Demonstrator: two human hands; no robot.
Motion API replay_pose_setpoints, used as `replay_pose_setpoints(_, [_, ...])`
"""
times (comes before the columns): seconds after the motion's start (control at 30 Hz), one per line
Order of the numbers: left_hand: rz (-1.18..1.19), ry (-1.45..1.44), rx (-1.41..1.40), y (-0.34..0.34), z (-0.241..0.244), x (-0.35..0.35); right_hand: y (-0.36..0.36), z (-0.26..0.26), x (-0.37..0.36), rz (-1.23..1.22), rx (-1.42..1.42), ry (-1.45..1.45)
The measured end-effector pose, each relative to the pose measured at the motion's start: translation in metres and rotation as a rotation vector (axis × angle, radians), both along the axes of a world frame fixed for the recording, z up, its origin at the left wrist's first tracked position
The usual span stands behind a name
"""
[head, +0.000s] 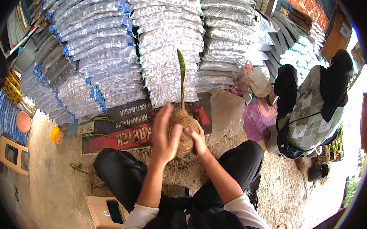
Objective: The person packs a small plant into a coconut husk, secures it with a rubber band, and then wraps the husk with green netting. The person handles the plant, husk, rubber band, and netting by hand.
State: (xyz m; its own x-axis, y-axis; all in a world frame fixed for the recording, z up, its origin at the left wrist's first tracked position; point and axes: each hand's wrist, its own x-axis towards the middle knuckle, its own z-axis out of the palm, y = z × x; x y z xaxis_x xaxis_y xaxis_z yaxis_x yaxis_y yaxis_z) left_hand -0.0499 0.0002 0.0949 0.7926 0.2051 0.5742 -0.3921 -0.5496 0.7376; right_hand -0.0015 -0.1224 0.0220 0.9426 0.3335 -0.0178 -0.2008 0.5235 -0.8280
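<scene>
A ball of brown coconut fibre (183, 123) sits between my hands, above loose soil on the ground. Out of its top rises one long, pointed snake plant leaf (181, 71). My right hand (198, 136) grips the ball on its right side, thumb across the front. Along the left side is my left hand (166, 135), blurred, its fingers extended and thumb apart; whether the palm presses on the fibre cannot be made out. Two more snake plant leaves (108, 136) lie to the left on a dark printed sheet (131, 112) that bears writing.
Stacked clear plastic bags (170, 52) of pale material rise in front. At right another person (313, 101) crouches beside a purple plastic bag (258, 117) and a black pot (318, 172). A tape roll (57, 135), a stool (13, 156) and a phone (114, 212) on cardboard are left.
</scene>
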Motion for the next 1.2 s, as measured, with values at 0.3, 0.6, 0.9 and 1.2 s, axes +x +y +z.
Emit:
replay_pose_setpoints(0.3, [-0.091, 0.251, 0.007, -0.017, -0.037, 0.022, -0.003, -0.008, 0.009, -0.102, -0.169, -0.123])
replay_pose_setpoints(0.6, [-0.229, 0.28, -0.406, -0.005, -0.063, 0.038, -0.009, 0.0, 0.004, -0.002, -0.119, -0.034])
replay_pose_setpoints(0.9, [-0.406, 0.369, -0.859, -0.007, -0.059, 0.026, -0.018, 0.01, 0.001, 0.071, -0.087, -0.089])
replay_pose_setpoints(1.2, [-0.347, 0.313, -1.124, -0.017, -0.08, 0.022, -0.013, 0.012, 0.0, -0.006, -0.139, -0.119])
